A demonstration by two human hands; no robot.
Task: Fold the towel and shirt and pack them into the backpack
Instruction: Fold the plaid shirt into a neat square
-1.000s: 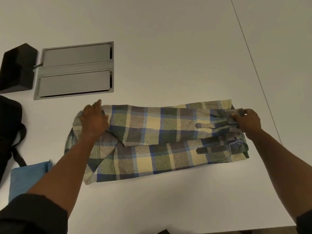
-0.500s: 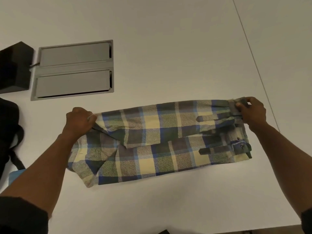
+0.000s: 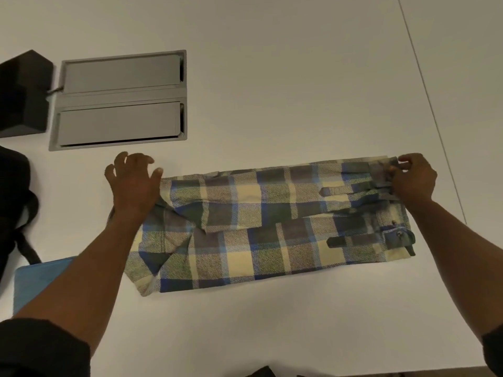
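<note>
A plaid shirt (image 3: 272,227) in blue, yellow and grey lies folded into a long band across the middle of the white table (image 3: 272,77). My left hand (image 3: 133,183) hovers at the shirt's left end with its fingers spread and holds nothing. My right hand (image 3: 413,178) pinches the far right corner of the shirt near the cuffs. A folded blue towel (image 3: 40,278) lies at the left edge, partly under my left forearm. The black backpack (image 3: 13,208) sits at the far left, mostly cut off.
A grey metal cable hatch (image 3: 119,99) is set into the table behind the shirt's left end. A black box (image 3: 21,91) stands to its left. A seam line (image 3: 430,104) runs down the table on the right. The table's near edge shows at the bottom.
My left hand has let go of the shirt's left end and opened, fingers spread. The top edge of the shirt now lies flat and stretched. My right hand keeps its pinch on the right corner.
</note>
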